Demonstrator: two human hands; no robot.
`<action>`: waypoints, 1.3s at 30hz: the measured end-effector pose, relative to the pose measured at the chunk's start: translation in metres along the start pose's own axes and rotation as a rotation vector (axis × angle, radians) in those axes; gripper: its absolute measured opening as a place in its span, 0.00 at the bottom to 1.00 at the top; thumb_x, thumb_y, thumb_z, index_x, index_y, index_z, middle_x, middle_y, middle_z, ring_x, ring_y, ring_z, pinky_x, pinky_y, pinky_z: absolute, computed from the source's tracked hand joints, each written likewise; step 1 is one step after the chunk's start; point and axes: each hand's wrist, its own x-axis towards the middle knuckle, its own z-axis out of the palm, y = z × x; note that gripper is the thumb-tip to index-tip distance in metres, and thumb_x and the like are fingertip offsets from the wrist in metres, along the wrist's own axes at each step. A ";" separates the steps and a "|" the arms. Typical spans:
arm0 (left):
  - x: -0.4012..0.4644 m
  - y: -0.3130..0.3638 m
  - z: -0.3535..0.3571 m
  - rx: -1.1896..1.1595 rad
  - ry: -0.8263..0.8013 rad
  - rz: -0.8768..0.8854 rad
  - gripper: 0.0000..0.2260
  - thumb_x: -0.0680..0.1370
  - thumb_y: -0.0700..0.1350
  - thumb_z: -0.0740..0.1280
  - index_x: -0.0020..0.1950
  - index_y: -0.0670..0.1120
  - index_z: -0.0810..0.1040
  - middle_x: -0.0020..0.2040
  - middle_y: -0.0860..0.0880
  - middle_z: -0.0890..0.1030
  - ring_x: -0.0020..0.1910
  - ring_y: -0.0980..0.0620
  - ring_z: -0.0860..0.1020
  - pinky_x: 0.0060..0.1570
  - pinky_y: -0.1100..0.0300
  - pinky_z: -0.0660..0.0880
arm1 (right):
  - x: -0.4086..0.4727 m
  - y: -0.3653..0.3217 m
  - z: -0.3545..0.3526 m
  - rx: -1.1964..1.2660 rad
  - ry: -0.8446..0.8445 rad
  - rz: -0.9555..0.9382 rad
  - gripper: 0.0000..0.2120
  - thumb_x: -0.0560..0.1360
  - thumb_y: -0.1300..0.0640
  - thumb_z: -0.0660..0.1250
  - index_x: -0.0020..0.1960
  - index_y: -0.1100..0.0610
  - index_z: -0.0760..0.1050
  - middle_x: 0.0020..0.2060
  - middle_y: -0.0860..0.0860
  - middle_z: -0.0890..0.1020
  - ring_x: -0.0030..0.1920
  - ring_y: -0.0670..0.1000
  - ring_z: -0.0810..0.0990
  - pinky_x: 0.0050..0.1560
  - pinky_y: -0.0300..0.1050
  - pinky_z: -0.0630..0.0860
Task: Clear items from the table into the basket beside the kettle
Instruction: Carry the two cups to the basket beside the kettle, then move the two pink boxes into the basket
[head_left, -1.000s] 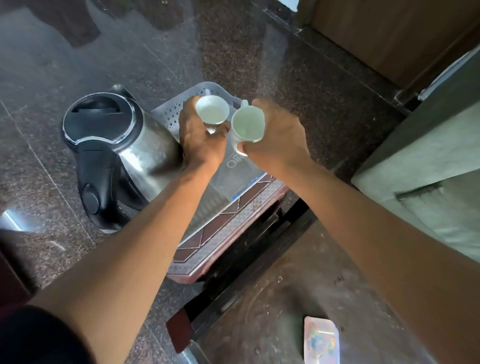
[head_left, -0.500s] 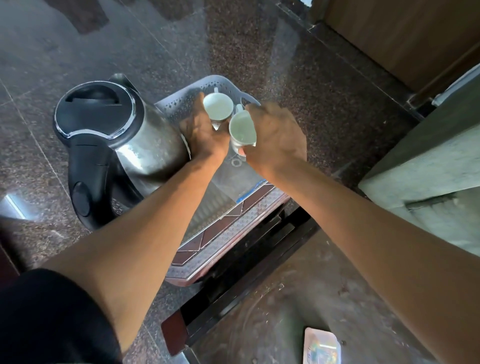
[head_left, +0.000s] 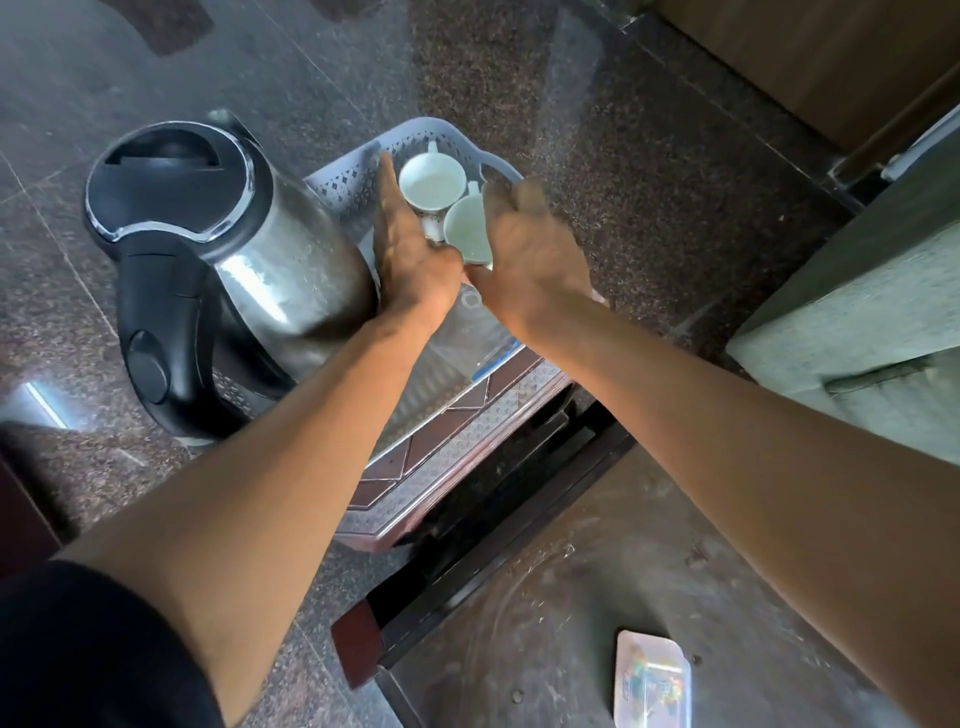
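A grey perforated plastic basket (head_left: 415, 132) sits on the floor beside a steel kettle (head_left: 280, 270) with a black lid and handle. Two white cups are inside it. The far cup (head_left: 431, 179) stands upright with its handle pointing away. My left hand (head_left: 410, 254) lies alongside it with straight fingers, holding nothing. The near cup (head_left: 465, 226) tilts against the far one, and my right hand (head_left: 535, 254) still curls around its right side.
Under my forearms a patterned brown and silver tray (head_left: 467, 431) partly covers the basket's near end. The dark table (head_left: 597, 597) at the bottom right carries a small colourful flat packet (head_left: 652, 680). A pale green cushioned seat (head_left: 857, 338) stands to the right.
Both hands have lowered the cups into the basket. My left hand has let go of its cup and straightened its fingers. The right cup now leans on the other.
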 end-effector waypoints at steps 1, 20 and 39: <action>-0.004 0.003 -0.002 -0.030 0.001 0.007 0.43 0.80 0.28 0.63 0.91 0.47 0.49 0.91 0.49 0.57 0.90 0.51 0.58 0.86 0.62 0.53 | 0.000 0.000 0.000 0.005 -0.001 0.000 0.34 0.78 0.50 0.76 0.78 0.56 0.64 0.72 0.58 0.68 0.64 0.62 0.81 0.63 0.55 0.79; -0.214 0.049 0.010 -0.326 -0.180 0.571 0.25 0.87 0.38 0.64 0.83 0.32 0.64 0.82 0.35 0.70 0.83 0.38 0.70 0.83 0.36 0.67 | -0.198 0.079 -0.081 0.443 0.324 0.226 0.28 0.76 0.58 0.75 0.74 0.62 0.74 0.65 0.56 0.82 0.66 0.59 0.79 0.70 0.59 0.73; -0.578 0.033 0.083 -0.359 -0.665 0.659 0.22 0.84 0.41 0.68 0.78 0.46 0.74 0.75 0.49 0.78 0.69 0.43 0.82 0.67 0.52 0.78 | -0.618 0.242 -0.063 0.334 0.413 0.718 0.20 0.75 0.58 0.73 0.67 0.54 0.80 0.60 0.48 0.83 0.58 0.54 0.80 0.60 0.51 0.78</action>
